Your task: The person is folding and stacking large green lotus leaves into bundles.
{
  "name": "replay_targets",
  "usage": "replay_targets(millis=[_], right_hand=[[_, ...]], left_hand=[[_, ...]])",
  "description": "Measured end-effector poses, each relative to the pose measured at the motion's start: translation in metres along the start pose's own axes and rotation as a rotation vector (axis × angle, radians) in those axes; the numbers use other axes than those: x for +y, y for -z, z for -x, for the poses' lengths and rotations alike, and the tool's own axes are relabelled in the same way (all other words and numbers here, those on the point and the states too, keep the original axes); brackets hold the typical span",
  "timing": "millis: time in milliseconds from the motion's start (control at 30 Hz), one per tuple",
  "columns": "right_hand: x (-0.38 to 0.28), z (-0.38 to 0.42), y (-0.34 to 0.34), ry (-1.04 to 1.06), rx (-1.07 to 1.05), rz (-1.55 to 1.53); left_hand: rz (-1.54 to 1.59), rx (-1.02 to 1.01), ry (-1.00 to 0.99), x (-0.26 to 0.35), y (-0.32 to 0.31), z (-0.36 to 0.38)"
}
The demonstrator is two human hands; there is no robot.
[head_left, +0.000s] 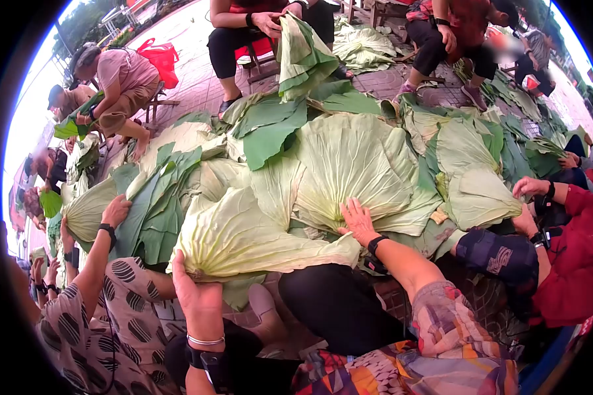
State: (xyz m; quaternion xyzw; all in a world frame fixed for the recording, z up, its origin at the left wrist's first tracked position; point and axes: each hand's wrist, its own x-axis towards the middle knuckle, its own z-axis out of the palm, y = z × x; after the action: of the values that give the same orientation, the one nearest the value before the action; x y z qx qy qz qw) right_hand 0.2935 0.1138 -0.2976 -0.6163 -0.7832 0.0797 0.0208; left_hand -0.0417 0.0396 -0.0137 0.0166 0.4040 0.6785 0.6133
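A pale green lotus leaf (257,240), veined and partly folded, spreads in front of me above my knees. My left hand (201,306) grips its near left edge, thumb up along the rim; the other fingers are largely hidden. My right hand (358,222) lies palm down with fingers stretched, on a larger pale lotus leaf (356,164) behind it, near that leaf's centre. The front leaf's right end reaches just below this hand. Darker green leaves (270,131) overlap at the back of the pile.
Co-workers sit around the leaf heap. At left, another person's hand (116,210) holds leaves; at right, a person in a red sleeve (576,257) handles a pale leaf (471,168). Across, a person holds up a folded leaf (303,56). A red bag (159,62) hangs behind.
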Motion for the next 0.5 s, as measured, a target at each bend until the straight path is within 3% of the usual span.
replay_targets(millis=[33, 300, 500], right_hand=[[-0.003, -0.005, -0.003, -0.038, 0.068, -0.107], [-0.006, -0.032, -0.001, -0.160, -0.055, 0.025], [-0.002, -0.036, 0.038, 0.046, 0.041, 0.050]], left_hand=[[-0.005, 0.000, -0.001, -0.001, 0.002, -0.001], [-0.034, 0.003, 0.016, -0.007, 0.006, -0.002], [-0.029, -0.045, 0.084, -0.003, 0.010, -0.004]])
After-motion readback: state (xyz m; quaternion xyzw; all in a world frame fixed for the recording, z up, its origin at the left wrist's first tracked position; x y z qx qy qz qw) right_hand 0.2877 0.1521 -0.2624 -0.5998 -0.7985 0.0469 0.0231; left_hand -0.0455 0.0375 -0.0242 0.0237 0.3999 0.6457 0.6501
